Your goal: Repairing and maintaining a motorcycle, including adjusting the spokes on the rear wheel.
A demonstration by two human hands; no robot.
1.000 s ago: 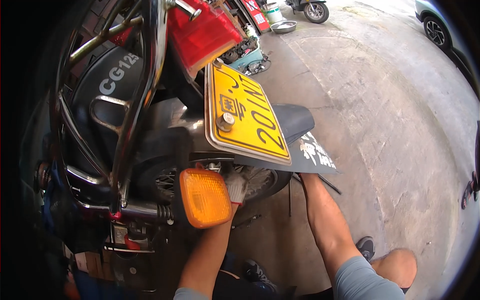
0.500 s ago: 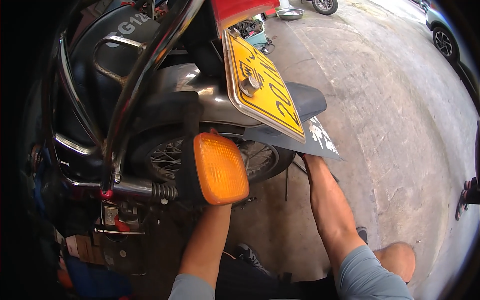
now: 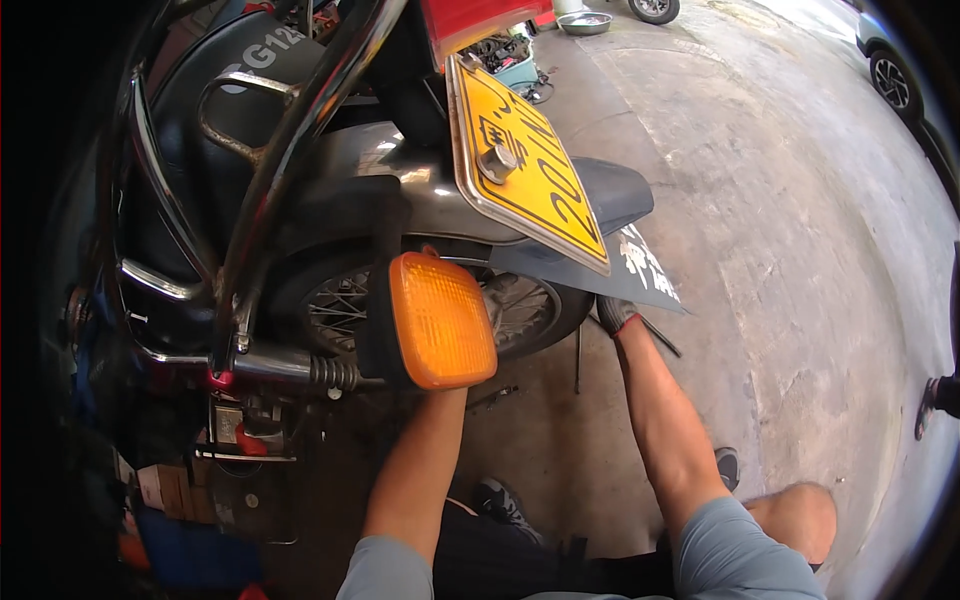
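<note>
The rear of a motorcycle fills the left and middle of the view. My left forearm [image 3: 418, 475] reaches up behind the orange turn signal [image 3: 443, 322], which hides my left hand. At the tyre of the rear wheel [image 3: 570, 318], my right hand [image 3: 616, 314] wears a dark glove with a red cuff. The black mud flap [image 3: 590, 274] covers part of that hand, so its fingers do not show. Above the flap hangs a yellow number plate [image 3: 535, 165]. Close by my right hand, a dark rod [image 3: 662, 338] slants down to the right.
A thin upright rod [image 3: 577, 362] stands below the wheel. Chrome rack bars [image 3: 262, 165] and a shock absorber [image 3: 325, 372] crowd the left side. Boxes [image 3: 168, 490] lie at lower left. A metal basin [image 3: 584, 22] and a car [image 3: 888, 70] are farther off. Someone's foot [image 3: 926, 410] shows at right.
My right hand has come slightly lower out from under the mud flap, so its glove now shows. The view has shifted a little. My left hand stays hidden.
</note>
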